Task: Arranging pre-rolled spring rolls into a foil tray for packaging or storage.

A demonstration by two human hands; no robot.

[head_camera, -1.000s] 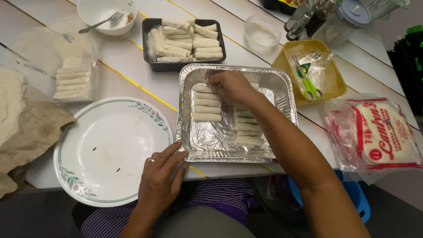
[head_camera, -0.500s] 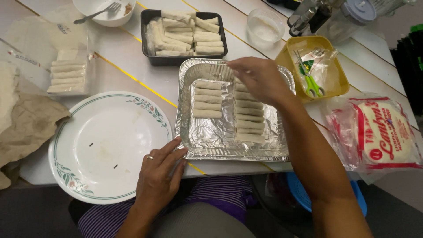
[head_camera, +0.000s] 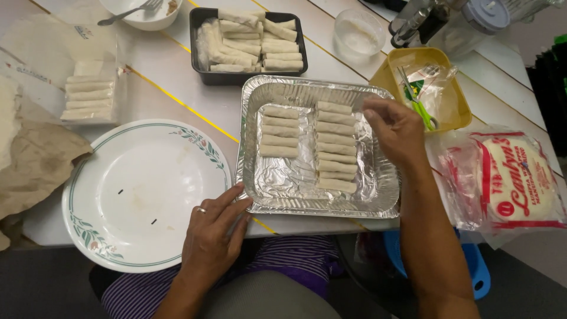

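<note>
— What have your hands got right now?

— Nothing in either. My right hand (head_camera: 397, 131) hangs over the right rim of the shiny rectangular foil tray (head_camera: 378, 204), fingers loosely curled and narrow, empty. My left hand (head_camera: 212, 233) lies flat, fingers spread, at the tray's near-left corner, touching the rim of the white round plate with the green leaf border (head_camera: 94, 233).

— And the rolls?

— The pale, thin wrapped rolls in the tray (head_camera: 334, 147) lie in two columns, side by side: the shorter column on the left, the longer on the right, running toward the near rim. The tray sits at the table's near edge.

— How would they handle?

— I judge them light and soft, the wrapper thin and easy to tear or dent. I'd pinch one gently along its middle with thumb and fingers, not at the ends. The foil tray looks flimsy too; best held by two rims.

— What differs from a second ago?

— My right hand was down on the left column then; it has since lifted away to the right rim. My left hand has barely moved.
</note>
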